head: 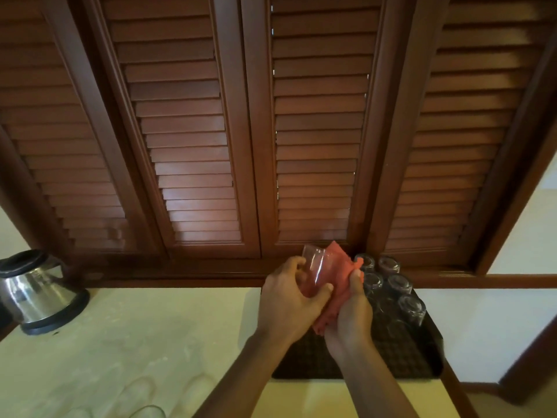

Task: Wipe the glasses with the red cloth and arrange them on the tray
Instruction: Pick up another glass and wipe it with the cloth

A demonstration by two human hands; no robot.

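Counter: a pale cream stone countertop (126, 342) is seen in the near foreground, with faint glass rims just visible at the near-left edge, too blurred to be told apart.
Forearms: two bare forearms are extended from the near edge toward the middle of the scene.
Tray: a dark, grid-patterned rectangular tray (407, 357) is laid on the right part of the counter, under and beside the hands.
Left hand: the left hand (289, 300) is curled around a clear drinking glass (316, 270), which is held tilted above the tray's left side, its thumb pressed to the near side of the glass.
Right hand: the right hand (352, 315) is closed on a crumpled red cloth (337, 282), which is pressed against the right side of the held glass.
Cloth: its far corner is seen sticking up behind the glass.
Arranged glasses: five or so clear tumblers (399, 285) are stood upside down in two rows at the far right of the tray, just beside the right hand.
Kettle: a shiny steel electric kettle with black lid and base (39, 292) is set at the far left of the counter, well apart from the tray.
Backdrop: dark reddish-brown louvred wooden shutters (316, 131) are ranged across the far wall.
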